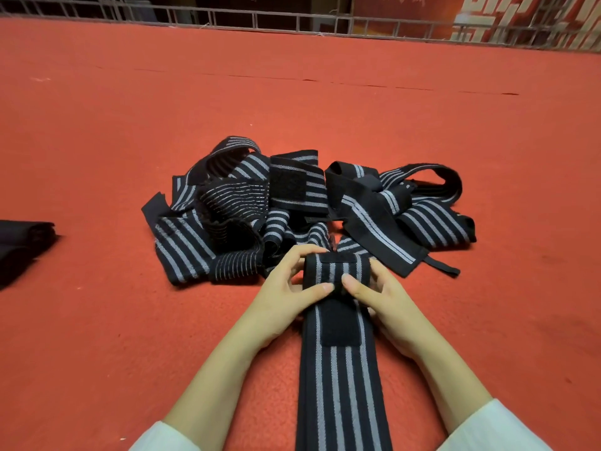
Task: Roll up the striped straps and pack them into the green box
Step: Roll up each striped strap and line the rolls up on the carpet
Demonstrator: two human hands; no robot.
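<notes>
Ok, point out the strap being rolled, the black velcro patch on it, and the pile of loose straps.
rolled strap (336, 266): head view, top of the roll held between both hands.
velcro patch (340, 323): head view, middle of the black patch.
pile of loose straps (292, 203): head view, centre of the heap.

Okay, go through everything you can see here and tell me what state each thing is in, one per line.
Strap being rolled: far end rolled up, near length flat on the carpet, fastener patch facing up.
Left hand: gripping the roll's left end.
Right hand: gripping the roll's right end.
Pile of striped straps: loose, tangled, unrolled.
Dark fabric at the left edge: folded, partly out of view.
Green box: not in view.
</notes>
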